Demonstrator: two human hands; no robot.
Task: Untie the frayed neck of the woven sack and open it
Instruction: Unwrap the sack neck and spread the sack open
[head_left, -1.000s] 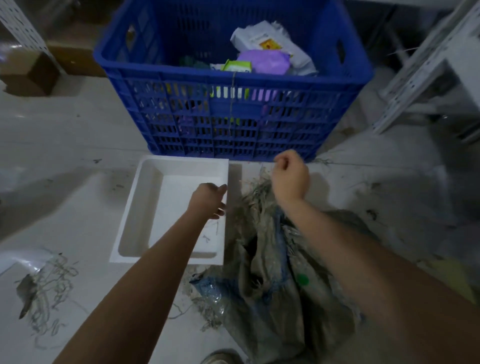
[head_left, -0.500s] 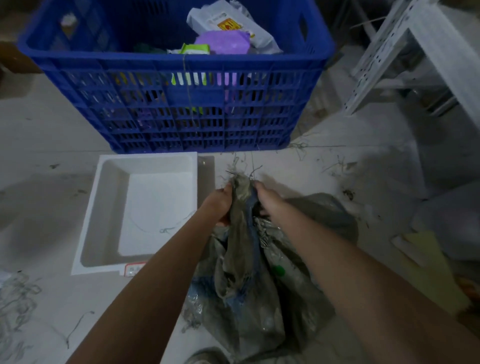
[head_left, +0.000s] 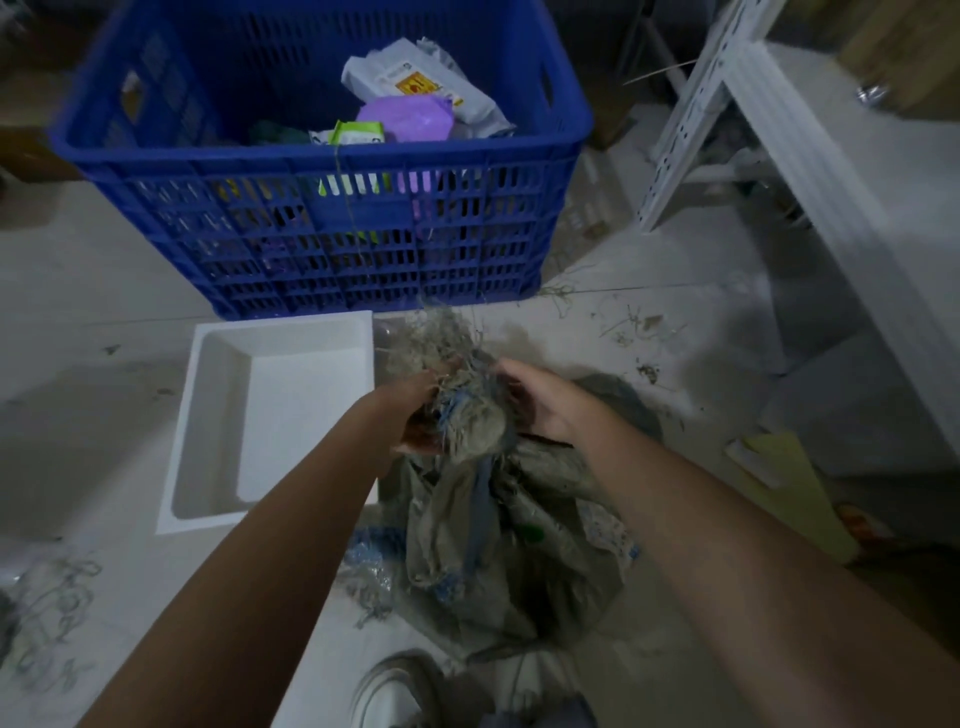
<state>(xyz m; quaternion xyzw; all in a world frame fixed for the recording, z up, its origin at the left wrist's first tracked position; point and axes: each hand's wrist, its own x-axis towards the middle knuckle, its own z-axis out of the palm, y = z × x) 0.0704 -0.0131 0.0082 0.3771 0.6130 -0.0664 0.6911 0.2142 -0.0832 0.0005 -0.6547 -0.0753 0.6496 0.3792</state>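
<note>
A dirty grey woven sack (head_left: 498, 561) with blue stripes stands on the floor in front of me. Its frayed neck (head_left: 457, 395) is bunched together, with loose fibres sticking up toward the crate. My left hand (head_left: 410, 405) grips the neck from the left side. My right hand (head_left: 540, 400) holds it from the right, fingers curled into the fabric. Both hands press against the bunched top. Any tie on the neck is hidden among the fibres.
A white shallow tray (head_left: 208, 415) lies on the floor to the left of the sack. A blue plastic crate (head_left: 363, 223) holding packets stands behind it. A white metal rack (head_left: 810, 171) is at right. Loose threads (head_left: 47, 613) lie at lower left. My shoe (head_left: 395, 691) is below.
A second ago my hands were apart above the sack, the right one raised in a fist. Both then came down onto the neck and now grip its frayed top more openly.
</note>
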